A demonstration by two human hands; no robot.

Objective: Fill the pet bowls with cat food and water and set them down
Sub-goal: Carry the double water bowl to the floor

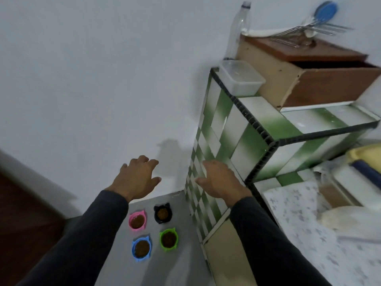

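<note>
Four cat-eared bowls sit on the grey floor [181,263], near left: blue bowl [141,249], green bowl [169,240], pink bowl [137,221], black bowl [162,213], each holding brown kibble, grouped for feeding, I judge. Farther, my left hand [136,178] and right hand [218,180] hover, each grip apart, holding nothing. Far right, a clear bottle [240,27] stands beyond the tiled desk [266,120].

One head-worn camera looks steeply down from standing height, floor [185,265] far below, counter [268,120] nearer

Four filled bowls [153,230], two hands [177,180], one bottle [239,27].
</note>
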